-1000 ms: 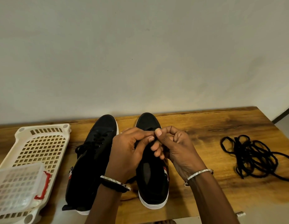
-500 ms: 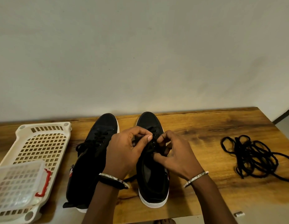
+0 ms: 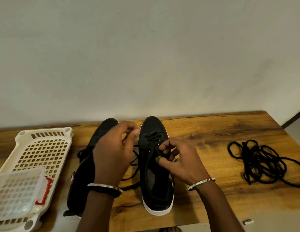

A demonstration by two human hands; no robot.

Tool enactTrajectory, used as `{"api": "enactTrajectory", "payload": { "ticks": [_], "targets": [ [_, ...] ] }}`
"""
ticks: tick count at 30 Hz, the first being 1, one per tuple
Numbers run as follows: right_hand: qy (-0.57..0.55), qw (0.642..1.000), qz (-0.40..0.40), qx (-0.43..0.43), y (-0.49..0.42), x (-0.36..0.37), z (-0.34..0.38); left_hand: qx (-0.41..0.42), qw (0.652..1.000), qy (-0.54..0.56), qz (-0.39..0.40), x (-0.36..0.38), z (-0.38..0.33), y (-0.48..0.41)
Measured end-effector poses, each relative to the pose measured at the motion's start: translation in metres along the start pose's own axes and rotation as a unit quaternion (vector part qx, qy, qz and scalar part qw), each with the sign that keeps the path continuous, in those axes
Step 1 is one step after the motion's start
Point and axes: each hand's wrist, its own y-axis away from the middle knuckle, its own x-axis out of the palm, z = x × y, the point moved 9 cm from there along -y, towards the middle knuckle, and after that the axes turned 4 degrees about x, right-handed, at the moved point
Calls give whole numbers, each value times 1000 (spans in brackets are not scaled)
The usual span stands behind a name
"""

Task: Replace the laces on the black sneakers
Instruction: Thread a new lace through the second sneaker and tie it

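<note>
Two black sneakers stand toe-away on the wooden table [image 3: 204, 134]. The right sneaker [image 3: 156, 178] has a white sole and a black lace [image 3: 151, 139] crossed through its front eyelets. My right hand [image 3: 177, 161] pinches the sneaker's right eyelet edge. My left hand [image 3: 114, 153] is raised to the left of that shoe, fingertips pinched on a lace end near the toe. The lace trails down across the table between the shoes. The left sneaker [image 3: 82, 178] lies mostly behind my left hand and wrist, its own lace loose.
A pile of loose black laces [image 3: 260, 161] lies on the table's right side. A cream perforated plastic basket [image 3: 40, 148] sits at the left, with a clear lidded box with a red handle [image 3: 17, 191] on it. A wall rises just behind the table.
My left hand has moved up and left away from the eyelets, drawing the lace out. The right hand has stayed at the right eyelet row.
</note>
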Motion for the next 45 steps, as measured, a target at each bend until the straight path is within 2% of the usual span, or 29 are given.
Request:
{"api": "enactTrajectory", "payload": {
  "ticks": [3,5,14,22,26,31,35,40,41,43,45],
  "targets": [
    [1,1000,-5,-5,-1,1,-2,39,990,-4,134,42,-14,11],
    [-5,1000,-15,-3,-1,0,-3,30,986,-39,161,53,-13,16],
    [-87,996,-8,36,-4,-1,-15,-56,980,-101,163,68,-6,22],
    [-135,989,6,58,-4,3,-22,-143,983,-34,106,73,13,28],
    [-211,974,32,70,-3,4,-22,-158,983,-4,93,72,20,29],
    [-215,973,-49,72,-6,8,-29,-182,980,24,83,70,26,30],
    [-216,971,-65,77,-8,13,-30,-186,979,45,76,68,30,32],
    [-135,983,-113,55,-8,18,-24,-175,977,90,83,70,29,30],
    [-145,979,-122,72,-8,19,-26,-163,977,105,92,71,27,29],
    [-252,950,-135,123,-7,17,-33,-115,981,98,119,71,19,26],
    [-436,875,-128,165,-7,17,-36,-63,986,55,142,69,14,24]
  ]
}}
